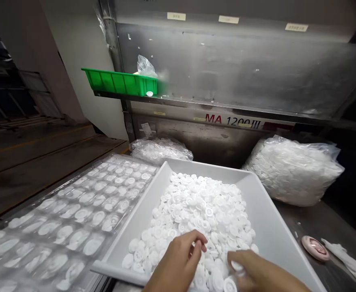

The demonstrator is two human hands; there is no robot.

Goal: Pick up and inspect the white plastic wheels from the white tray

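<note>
Many small round white plastic caps (208, 202) lie heaped in a grey tray (266, 215). Over the near part of the heap is my left hand (184, 255), its fingers curled and the thumb tip close to the forefinger; whatever it may hold is hidden. To its right, my right hand (253, 267) is low over the pile, slightly blurred, with a white cap (236, 266) between thumb and fingers. Beside the tray on the left, a clear blister tray (86, 198) has rows of pockets filled with white caps.
Behind the grey tray lies a clear bag of white pieces (162, 150); a bigger full bag (293, 170) stands at right. A pink oval object (315, 248) and a white glove-like cloth (348, 259) lie right. A green bin (119, 82) rests on the metal ledge above.
</note>
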